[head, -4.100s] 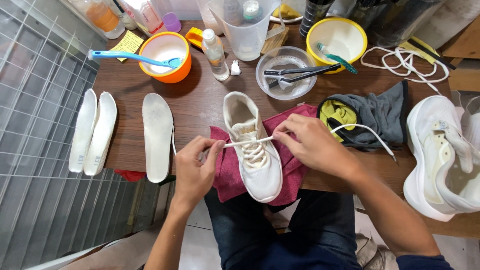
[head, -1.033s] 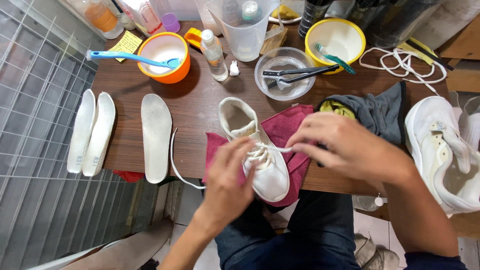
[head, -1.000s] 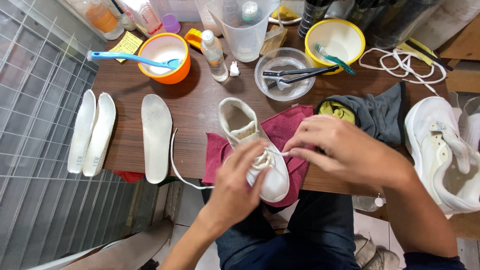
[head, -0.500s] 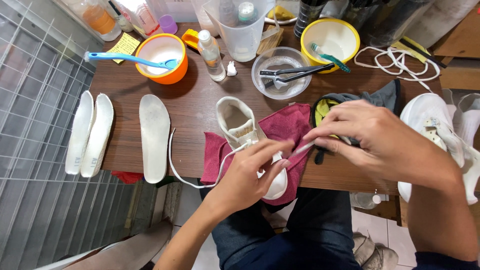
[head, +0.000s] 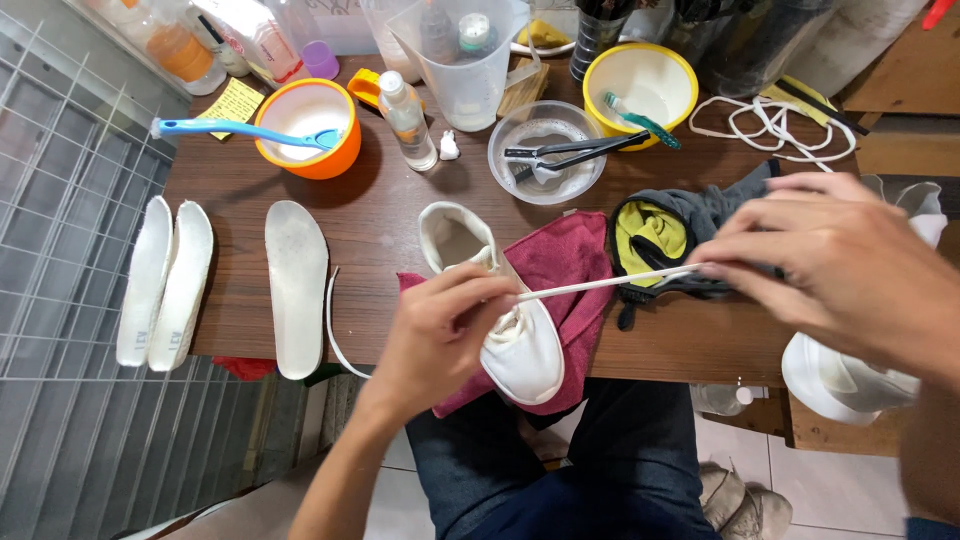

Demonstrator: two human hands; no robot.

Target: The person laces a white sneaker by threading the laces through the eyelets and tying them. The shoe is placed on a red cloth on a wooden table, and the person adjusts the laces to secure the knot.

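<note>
A white sneaker (head: 520, 335) lies on a magenta cloth (head: 570, 265) at the table's near edge, toe toward me. My left hand (head: 440, 335) rests on the shoe's lacing area and pinches the white shoelace (head: 600, 285). The lace runs taut to the right into my right hand (head: 830, 260), which grips its other end above a grey and yellow cloth (head: 665, 235). A loose length of lace (head: 335, 330) curls off the table's front edge beside the shoe.
White insoles (head: 297, 285) (head: 165, 280) lie at the left. An orange bowl with a blue brush (head: 305, 125), a clear bowl with tongs (head: 545, 150), a yellow bowl (head: 640, 85), bottles and a measuring jug (head: 465, 55) line the back. Another white sneaker (head: 850, 370) sits at right.
My right hand has pulled the lace out to the right, drawing it taut. My left hand has stayed on the shoe, holding the lace there.
</note>
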